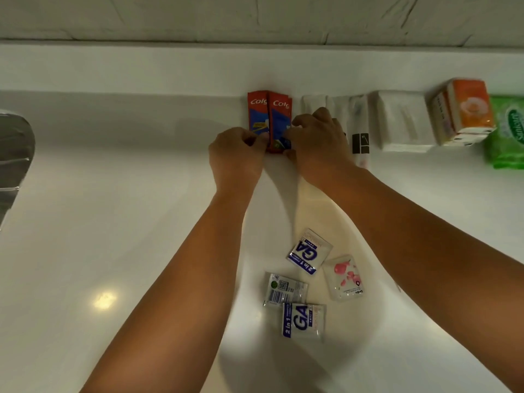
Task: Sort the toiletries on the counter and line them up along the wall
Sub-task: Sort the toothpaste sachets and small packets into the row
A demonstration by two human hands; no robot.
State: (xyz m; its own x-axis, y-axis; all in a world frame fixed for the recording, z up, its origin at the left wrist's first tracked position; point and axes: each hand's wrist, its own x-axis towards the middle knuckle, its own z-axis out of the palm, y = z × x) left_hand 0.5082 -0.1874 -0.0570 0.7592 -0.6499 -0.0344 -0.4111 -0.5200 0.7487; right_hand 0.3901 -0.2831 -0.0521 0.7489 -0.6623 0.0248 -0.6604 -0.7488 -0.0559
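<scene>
Two red and blue toothpaste boxes [268,114] lie side by side against the wall. My left hand [236,154] pinches the near end of the left box, and my right hand [316,137] holds the near end of the right one. To their right along the wall lie white wrapped packets [358,114], a white pack [402,123], an orange tissue pack [465,109] and a green wipes pack [506,131]. Several sachets lie loose nearer me: two blue and white shampoo sachets [309,251] [303,320], a barcode sachet [285,289] and a pink-flowered one [344,277].
The white counter [113,222] stretches left of my arms up to the wall ledge [141,69]. A shiny metal tap [12,160] juts in at the left edge.
</scene>
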